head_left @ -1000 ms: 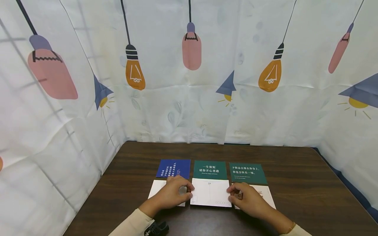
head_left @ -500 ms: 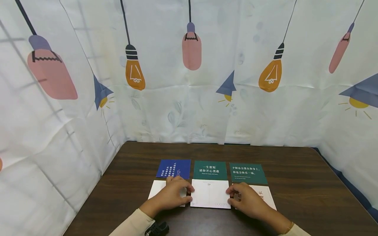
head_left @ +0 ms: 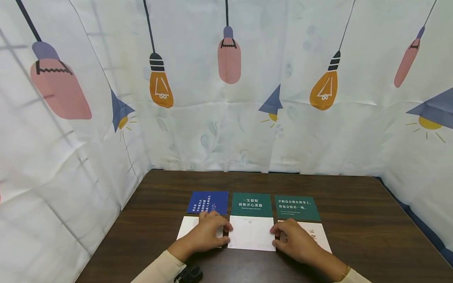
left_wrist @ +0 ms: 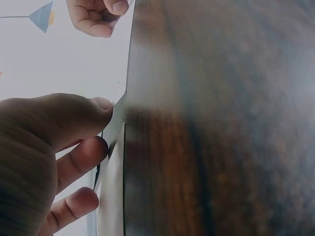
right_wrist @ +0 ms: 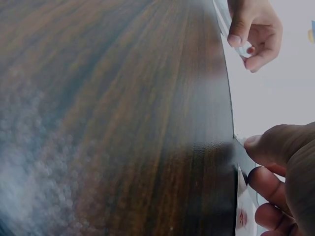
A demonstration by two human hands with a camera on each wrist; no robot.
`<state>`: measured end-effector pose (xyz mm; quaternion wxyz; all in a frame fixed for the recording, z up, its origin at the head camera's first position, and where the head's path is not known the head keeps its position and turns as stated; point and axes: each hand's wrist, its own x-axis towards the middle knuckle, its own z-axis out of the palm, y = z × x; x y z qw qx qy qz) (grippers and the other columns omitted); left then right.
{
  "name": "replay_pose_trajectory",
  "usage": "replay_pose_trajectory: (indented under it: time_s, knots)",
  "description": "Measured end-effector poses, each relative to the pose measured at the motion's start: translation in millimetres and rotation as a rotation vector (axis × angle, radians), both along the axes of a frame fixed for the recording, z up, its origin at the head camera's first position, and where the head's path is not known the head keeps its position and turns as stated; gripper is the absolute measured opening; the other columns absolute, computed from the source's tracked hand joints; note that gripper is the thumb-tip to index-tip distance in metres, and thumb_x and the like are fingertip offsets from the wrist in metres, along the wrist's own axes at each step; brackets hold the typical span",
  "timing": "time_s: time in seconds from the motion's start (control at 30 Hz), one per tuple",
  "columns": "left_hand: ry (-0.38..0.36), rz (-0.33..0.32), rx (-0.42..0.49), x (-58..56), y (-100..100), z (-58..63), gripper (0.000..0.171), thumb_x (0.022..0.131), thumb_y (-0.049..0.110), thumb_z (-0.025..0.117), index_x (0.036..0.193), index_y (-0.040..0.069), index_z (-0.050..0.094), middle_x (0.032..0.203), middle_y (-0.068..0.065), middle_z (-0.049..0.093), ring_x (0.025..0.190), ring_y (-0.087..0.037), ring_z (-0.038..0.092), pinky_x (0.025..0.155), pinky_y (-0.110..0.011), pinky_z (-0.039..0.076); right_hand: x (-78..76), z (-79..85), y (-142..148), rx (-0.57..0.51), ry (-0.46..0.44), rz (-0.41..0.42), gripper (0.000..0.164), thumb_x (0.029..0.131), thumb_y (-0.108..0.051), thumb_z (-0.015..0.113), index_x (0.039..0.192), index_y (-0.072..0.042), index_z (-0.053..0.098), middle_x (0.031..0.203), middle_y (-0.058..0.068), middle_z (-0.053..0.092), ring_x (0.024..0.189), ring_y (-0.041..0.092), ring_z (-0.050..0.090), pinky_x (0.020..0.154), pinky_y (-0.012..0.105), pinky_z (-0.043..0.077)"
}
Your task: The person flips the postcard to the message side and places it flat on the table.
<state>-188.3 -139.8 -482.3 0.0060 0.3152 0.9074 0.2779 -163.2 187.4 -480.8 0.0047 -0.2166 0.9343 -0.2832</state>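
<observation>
A white postcard [head_left: 251, 234], blank side up with faint printed lines, lies in the middle of the front row, just below a green card [head_left: 252, 204]. My left hand [head_left: 209, 232] holds its left edge with bent fingers, the thumb near the lower corner. At the opposite edge my right hand [head_left: 293, 237] grips in the same way. Under the left hand a white card [head_left: 186, 225] is partly covered. Another white card [head_left: 320, 236], with reddish-brown characters, is partly hidden by the right hand. In the left wrist view, the thumb [left_wrist: 101, 108] meets the postcard's corner.
A blue card [head_left: 208, 202] and a second green card [head_left: 298, 207] flank the middle green one in the back row. All lie on a dark wood table [head_left: 371, 220]. A white curtain [head_left: 226, 129] with lamp prints surrounds the table's far side and both sides.
The middle white postcard has slid slightly toward me, uncovering a little more of the green card's lower edge. Its right edge shifted slightly left, the right hand's fingertips following. The left hand stayed nearly still.
</observation>
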Motion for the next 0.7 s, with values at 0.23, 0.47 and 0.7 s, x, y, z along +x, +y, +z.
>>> replay_pose_trajectory:
  time_s: [0.23,0.47,0.7]
  knots:
    - [0.003,0.005,-0.019,-0.1,1.5,0.6,0.019,0.082,0.025,0.085,0.098,0.028,0.075,0.09,0.024,0.06,0.096,-0.006,0.045,0.084,-0.046,0.022,0.0,-1.5,1.1,0.031,0.041,0.015,0.019,0.084,-0.021,0.083,0.098,-0.026,0.071,0.086,-0.023,0.054,0.092,0.006,0.047,0.075,0.028,0.048]
    - [0.013,0.01,-0.033,0.8,1.8,1.5,0.022,0.081,0.026,0.087,0.099,0.028,0.075,0.087,0.023,0.057,0.093,-0.006,0.043,0.085,-0.047,0.021,0.2,-3.4,1.7,0.061,0.108,0.036,0.021,0.083,-0.022,0.085,0.098,-0.026,0.071,0.085,-0.024,0.054,0.092,0.005,0.048,0.079,0.031,0.048]
    - [0.02,0.003,-0.041,1.4,1.3,3.5,0.022,0.081,0.026,0.087,0.099,0.027,0.075,0.086,0.023,0.057,0.091,-0.006,0.043,0.083,-0.046,0.02,0.0,-2.6,0.3,0.08,0.092,0.032,0.019,0.084,-0.024,0.084,0.099,-0.025,0.072,0.085,-0.024,0.055,0.092,0.005,0.047,0.079,0.031,0.048]
